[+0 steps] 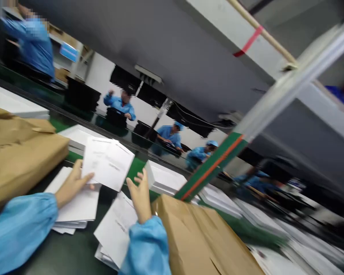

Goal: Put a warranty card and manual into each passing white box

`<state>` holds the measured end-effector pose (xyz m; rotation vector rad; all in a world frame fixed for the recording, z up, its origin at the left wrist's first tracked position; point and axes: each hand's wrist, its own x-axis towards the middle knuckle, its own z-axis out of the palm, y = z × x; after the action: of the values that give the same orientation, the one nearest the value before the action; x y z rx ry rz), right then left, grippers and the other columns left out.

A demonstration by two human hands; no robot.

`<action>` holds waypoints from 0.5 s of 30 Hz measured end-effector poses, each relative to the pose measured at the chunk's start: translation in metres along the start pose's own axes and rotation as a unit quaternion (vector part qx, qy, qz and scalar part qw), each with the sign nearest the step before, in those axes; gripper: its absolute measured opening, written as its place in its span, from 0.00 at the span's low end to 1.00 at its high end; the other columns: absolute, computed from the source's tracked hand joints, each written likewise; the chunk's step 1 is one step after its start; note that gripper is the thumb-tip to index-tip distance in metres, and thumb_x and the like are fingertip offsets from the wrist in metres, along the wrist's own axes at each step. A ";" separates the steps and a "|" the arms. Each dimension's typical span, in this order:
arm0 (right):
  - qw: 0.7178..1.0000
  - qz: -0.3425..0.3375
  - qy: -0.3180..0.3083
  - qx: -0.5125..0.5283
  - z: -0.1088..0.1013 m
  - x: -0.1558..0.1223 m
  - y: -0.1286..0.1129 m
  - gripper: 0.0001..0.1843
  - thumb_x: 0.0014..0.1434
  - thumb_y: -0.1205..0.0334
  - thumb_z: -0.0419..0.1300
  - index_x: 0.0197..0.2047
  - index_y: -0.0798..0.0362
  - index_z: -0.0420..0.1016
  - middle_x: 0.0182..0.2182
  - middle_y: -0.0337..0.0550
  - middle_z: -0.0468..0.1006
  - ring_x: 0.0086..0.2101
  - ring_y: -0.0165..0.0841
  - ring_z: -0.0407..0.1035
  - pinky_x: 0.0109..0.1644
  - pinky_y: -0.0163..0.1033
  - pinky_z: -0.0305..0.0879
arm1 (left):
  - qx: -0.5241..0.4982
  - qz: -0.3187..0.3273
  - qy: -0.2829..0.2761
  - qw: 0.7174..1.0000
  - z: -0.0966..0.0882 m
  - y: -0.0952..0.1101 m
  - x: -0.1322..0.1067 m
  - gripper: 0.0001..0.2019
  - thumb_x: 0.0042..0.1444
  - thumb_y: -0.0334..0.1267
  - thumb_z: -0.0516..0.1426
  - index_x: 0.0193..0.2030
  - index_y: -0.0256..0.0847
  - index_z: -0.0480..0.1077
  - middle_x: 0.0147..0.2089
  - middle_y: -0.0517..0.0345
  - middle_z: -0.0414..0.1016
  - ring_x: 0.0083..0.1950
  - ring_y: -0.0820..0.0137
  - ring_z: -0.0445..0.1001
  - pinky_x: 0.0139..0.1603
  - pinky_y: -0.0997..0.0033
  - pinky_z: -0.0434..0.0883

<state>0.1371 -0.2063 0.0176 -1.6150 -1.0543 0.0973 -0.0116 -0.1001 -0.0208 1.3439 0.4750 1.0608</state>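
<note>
My left hand (73, 184) grips white printed booklets (110, 164), fanned slightly so that at least two show, and holds them up above the dark work surface (68, 254). Apart from their right edge, my right hand (140, 194) is raised with its fingers spread and nothing in it. Under my left hand lies a loose stack of white papers (83, 204). A second stack of printed booklets (117, 225) sits below my right hand, partly covered by my blue sleeve (147, 248).
Brown paper-wrapped packages stand at left (23, 149) and right (200, 236). Beyond them a green conveyor belt (137, 166) carries white boxes (166, 177). A slanted metal post (218, 164) rises at right. Several people in blue work across the line.
</note>
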 end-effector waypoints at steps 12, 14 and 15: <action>0.960 0.142 -0.132 0.200 0.014 0.007 0.032 0.23 0.44 0.47 0.54 0.37 0.55 0.57 0.16 0.37 0.69 0.15 0.25 0.61 0.17 0.28 0.52 | 0.127 0.000 0.009 0.992 -0.003 -0.011 0.007 0.09 0.50 0.41 0.46 0.36 0.42 0.50 0.25 0.64 0.68 0.16 0.76 0.67 0.15 0.81 0.59; 0.965 0.135 -0.085 0.210 0.012 0.011 0.036 0.20 0.45 0.48 0.53 0.35 0.54 0.56 0.15 0.35 0.68 0.15 0.25 0.61 0.18 0.29 0.53 | 0.175 0.000 0.046 0.984 -0.011 -0.012 0.016 0.07 0.51 0.40 0.45 0.36 0.41 0.50 0.17 0.68 0.66 0.12 0.78 0.62 0.12 0.82 0.56; 0.963 0.137 -0.065 0.222 0.011 0.012 0.038 0.19 0.46 0.48 0.52 0.34 0.53 0.56 0.15 0.34 0.68 0.15 0.25 0.61 0.18 0.29 0.54 | 0.188 -0.004 0.064 0.980 -0.014 -0.012 0.024 0.07 0.51 0.40 0.44 0.35 0.41 0.51 0.14 0.69 0.64 0.10 0.79 0.59 0.12 0.83 0.55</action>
<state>0.1595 -0.1883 -0.0115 -1.3425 -0.8257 0.5916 -0.0074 -0.0711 -0.0288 1.6069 0.8079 1.0902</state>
